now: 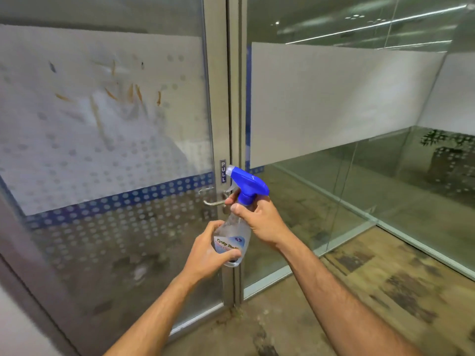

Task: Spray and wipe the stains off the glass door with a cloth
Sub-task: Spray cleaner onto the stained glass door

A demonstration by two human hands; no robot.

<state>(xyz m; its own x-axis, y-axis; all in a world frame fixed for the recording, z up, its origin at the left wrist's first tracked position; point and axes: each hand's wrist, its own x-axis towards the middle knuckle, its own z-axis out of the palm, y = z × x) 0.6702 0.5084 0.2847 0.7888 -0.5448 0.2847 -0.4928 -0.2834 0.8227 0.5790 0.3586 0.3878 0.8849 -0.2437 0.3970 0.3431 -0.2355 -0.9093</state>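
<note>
A clear spray bottle (235,233) with a blue trigger head (248,185) is held upright in front of the door frame. My left hand (209,250) wraps the bottle's lower body. My right hand (258,218) grips its neck just under the blue head, a finger near the trigger. The glass door (108,140) fills the left half, frosted with a dot pattern and a blue band. Orange-brown streak stains (133,93) and two dark spots (52,66) mark its upper frosted part. No cloth is visible.
A metal door handle (212,201) and a "PULL" label (223,171) sit on the frame (218,98) right behind the bottle. A fixed glass wall (347,104) with a frosted strip runs to the right. Mottled brown floor (372,278) lies below.
</note>
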